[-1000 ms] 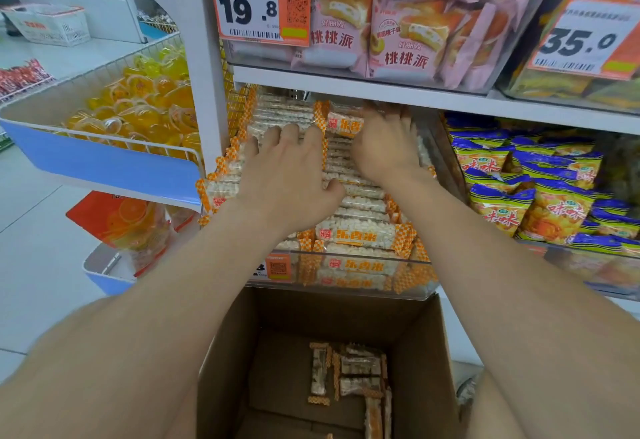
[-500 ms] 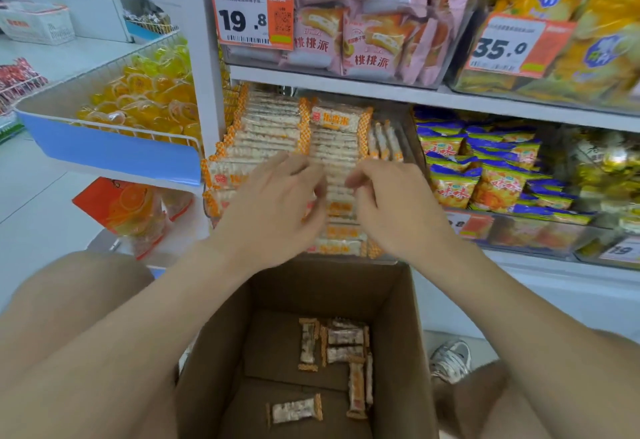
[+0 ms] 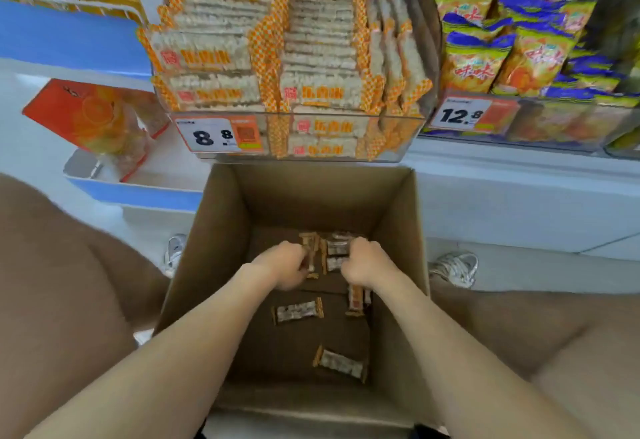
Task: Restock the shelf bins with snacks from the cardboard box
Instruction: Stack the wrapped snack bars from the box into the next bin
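Gripping snack bars [image 3: 337,248] in cardboard box [image 3: 221,248]: L hand [image 3: 282,263], R hand [image 3: 367,262]; bin [image 3: 412,133] full.

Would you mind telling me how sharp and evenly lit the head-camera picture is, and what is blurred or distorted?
Head view: light soft and even on the shelf bin, dimmer inside the cardboard box; left hand and right hand motion-blurred, so their hold on the snack bars is unreadable; price tag legible; wide-angle lens bows the frame edges.

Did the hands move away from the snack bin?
Yes. The left hand and right hand came down from the bin into the box, onto the bars at its bottom.
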Available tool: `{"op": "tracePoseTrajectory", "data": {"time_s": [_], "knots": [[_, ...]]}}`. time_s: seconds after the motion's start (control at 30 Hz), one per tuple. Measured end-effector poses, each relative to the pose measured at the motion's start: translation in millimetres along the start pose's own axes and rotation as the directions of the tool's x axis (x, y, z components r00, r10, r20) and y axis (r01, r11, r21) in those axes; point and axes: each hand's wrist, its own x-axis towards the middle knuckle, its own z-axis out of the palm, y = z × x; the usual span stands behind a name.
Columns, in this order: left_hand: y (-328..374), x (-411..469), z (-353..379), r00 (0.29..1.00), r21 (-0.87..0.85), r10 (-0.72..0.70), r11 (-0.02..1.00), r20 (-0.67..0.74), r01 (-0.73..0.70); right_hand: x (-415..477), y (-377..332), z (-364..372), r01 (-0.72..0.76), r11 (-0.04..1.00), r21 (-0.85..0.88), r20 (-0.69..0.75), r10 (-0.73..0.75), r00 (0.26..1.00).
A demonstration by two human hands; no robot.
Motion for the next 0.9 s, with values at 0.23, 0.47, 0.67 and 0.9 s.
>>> {"op": "tracePoseTrajectory", "data": {"time_s": [0.23,0.47,0.67,0.9], "knots": [[-26.8,50.5,91.1,0.977,-0.050,-0.069,0.996,0.203,0.081,51.5,24.4,103.8,-0.265,0.961,0.074,0.241,0.240,0.940],[-30.6,70.5,151.0,0.986,-0.036,-0.090,0.995,0.143,0.096,78.6,53.6,148.0,-0.319,0.946,-0.061,0.220,0.325,0.920],[-30.8,71.8,157.4,0.985,0.011,-0.129,0.992,0.117,0.129,79.9,64.2,154.5,-0.187,0.981,-0.055,0.212,0.194,0.958],[-44.2,62.9,150.4,0.973,-0.307,-0.230,0.924,0.026,0.227,79.1,66.8,154.9,-0.129,0.987,0.093,0.095,0.121,0.988]]}}
